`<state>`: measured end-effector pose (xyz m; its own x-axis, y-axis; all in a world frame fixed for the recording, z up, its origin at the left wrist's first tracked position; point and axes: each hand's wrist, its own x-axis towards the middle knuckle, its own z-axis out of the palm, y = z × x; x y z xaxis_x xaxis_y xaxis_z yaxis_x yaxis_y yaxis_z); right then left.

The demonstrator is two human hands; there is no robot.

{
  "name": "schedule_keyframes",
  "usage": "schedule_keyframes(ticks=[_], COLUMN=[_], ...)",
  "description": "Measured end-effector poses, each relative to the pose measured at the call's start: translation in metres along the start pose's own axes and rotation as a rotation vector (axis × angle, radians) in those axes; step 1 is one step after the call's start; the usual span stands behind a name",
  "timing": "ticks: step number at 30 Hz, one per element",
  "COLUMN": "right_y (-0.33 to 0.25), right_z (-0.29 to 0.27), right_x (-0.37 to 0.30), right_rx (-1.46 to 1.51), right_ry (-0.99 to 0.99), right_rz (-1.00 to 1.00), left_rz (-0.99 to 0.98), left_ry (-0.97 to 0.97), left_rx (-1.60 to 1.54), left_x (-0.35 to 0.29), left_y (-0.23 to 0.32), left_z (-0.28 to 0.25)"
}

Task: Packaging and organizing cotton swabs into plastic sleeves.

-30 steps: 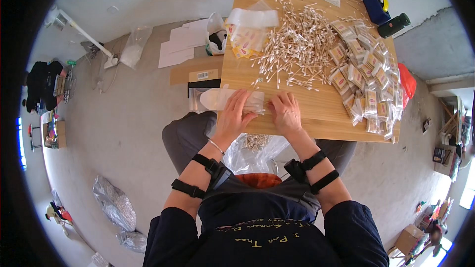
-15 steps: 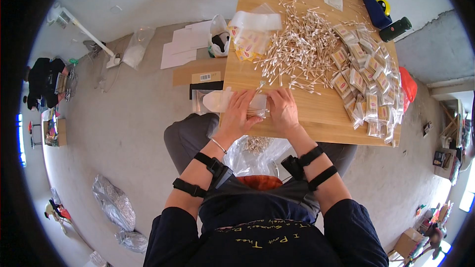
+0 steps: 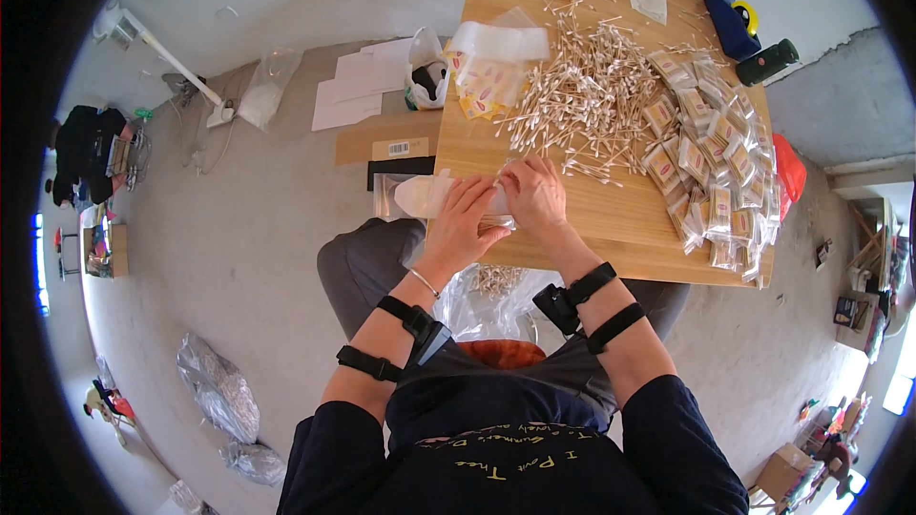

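At the table's near left edge, my left hand (image 3: 462, 213) is closed around a small clear plastic bag (image 3: 496, 220) with cotton swabs in it. My right hand (image 3: 536, 193) pinches at the upper right part of the same bag, fingertips close together. A translucent flap (image 3: 420, 196) sticks out to the left of my left hand. Just beyond my hands spreads a big loose pile of cotton swabs (image 3: 592, 95). To the right lie many filled bags of swabs (image 3: 711, 157) in a heap. The inside of the bag is partly hidden by my fingers.
Empty clear bags (image 3: 496, 42) and yellow printed cards (image 3: 482, 95) lie at the table's far left. A blue tape dispenser (image 3: 731, 21) and a dark green cylinder (image 3: 767, 63) stand at the right edge. A clear sack of swabs (image 3: 496, 296) hangs at my lap.
My right hand has moved left and slightly up, from the bag's right side onto its upper edge. My left hand stays about where it was, still holding the bag.
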<state>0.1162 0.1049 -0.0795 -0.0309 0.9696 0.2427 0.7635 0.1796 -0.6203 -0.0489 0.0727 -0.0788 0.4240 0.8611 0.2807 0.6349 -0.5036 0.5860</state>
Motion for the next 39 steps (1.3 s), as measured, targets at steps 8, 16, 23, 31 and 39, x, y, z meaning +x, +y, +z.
schedule_keyframes(ticks=[8, 16, 23, 31, 39], right_y=[-0.004, -0.004, -0.005, 0.001, -0.001], right_z=[-0.002, 0.000, 0.003, -0.005, -0.015], right_x=[0.004, 0.005, 0.004, -0.011, -0.004], right_rx=[0.008, 0.040, 0.030, 0.102, -0.028], right_ry=[-0.036, -0.038, -0.017, 0.017, -0.006], right_rz=[0.063, 0.075, 0.061, 0.074, -0.241], left_rz=[-0.034, -0.069, -0.044, 0.023, 0.016], left_ry=[-0.020, -0.017, -0.010, 0.004, 0.038], left_rx=[0.004, -0.022, -0.006, 0.045, 0.003], left_x=[0.002, 0.002, 0.002, -0.001, 0.000], left_y=[0.004, 0.001, 0.000, -0.002, 0.000], left_z=[-0.002, -0.001, 0.000, -0.001, 0.001])
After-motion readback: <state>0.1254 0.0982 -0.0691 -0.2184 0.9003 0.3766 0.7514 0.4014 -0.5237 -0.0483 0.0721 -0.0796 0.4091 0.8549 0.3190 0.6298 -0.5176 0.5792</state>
